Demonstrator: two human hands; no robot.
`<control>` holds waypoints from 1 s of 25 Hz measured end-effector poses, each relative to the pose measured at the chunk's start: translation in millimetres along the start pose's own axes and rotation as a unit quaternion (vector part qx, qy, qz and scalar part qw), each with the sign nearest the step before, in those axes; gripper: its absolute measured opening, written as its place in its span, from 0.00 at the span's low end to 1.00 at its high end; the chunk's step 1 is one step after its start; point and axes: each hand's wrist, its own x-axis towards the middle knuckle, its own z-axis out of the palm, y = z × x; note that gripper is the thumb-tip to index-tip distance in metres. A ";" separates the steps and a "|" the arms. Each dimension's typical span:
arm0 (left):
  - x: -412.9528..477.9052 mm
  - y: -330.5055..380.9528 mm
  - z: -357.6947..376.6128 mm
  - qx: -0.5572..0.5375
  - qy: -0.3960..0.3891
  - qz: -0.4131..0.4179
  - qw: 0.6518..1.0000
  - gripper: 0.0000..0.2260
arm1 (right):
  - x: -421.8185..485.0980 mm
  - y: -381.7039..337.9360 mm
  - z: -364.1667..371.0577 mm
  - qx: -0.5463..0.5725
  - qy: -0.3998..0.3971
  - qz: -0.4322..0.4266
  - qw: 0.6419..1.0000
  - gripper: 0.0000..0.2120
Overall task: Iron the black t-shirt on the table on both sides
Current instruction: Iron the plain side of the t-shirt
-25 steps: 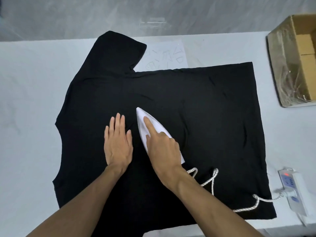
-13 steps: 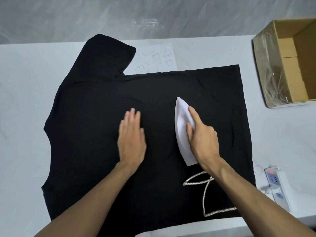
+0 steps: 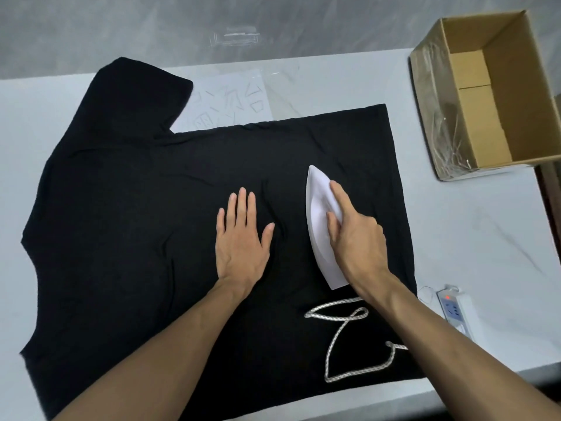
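The white table [image 3: 455,238] carries the black t-shirt [image 3: 127,223], spread flat across its middle; an open cardboard box [image 3: 491,95] stands at the far right corner; the white iron [image 3: 318,214] sits on the shirt's right half, gripped by the right hand [image 3: 358,238]; the left hand [image 3: 241,241] lies flat on the cloth beside it, fingers straight; the braided cord [image 3: 340,335] loops near the hem; a power strip [image 3: 455,308] lies at the table's right edge.
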 end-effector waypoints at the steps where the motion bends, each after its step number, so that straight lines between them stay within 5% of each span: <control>1: -0.3 0.2 -0.7 0.004 -0.001 0.002 1.000 0.29 | 1.8 4.2 -3.2 -0.003 0.001 0.000 1.000 0.25; 21: -1.2 2.5 -1.9 0.030 0.002 -0.004 1.000 0.27 | 26.8 112.8 -50.2 0.038 0.060 0.090 0.993 0.23; 23: 0.6 25.3 -6.2 0.022 0.015 0.046 0.999 0.26 | 23.9 112.3 -52.9 0.057 0.054 0.078 0.994 0.24; 25: 4.6 71.7 -2.2 0.011 0.007 0.187 0.982 0.27 | 19.5 113.1 -57.7 0.086 0.060 0.082 0.991 0.24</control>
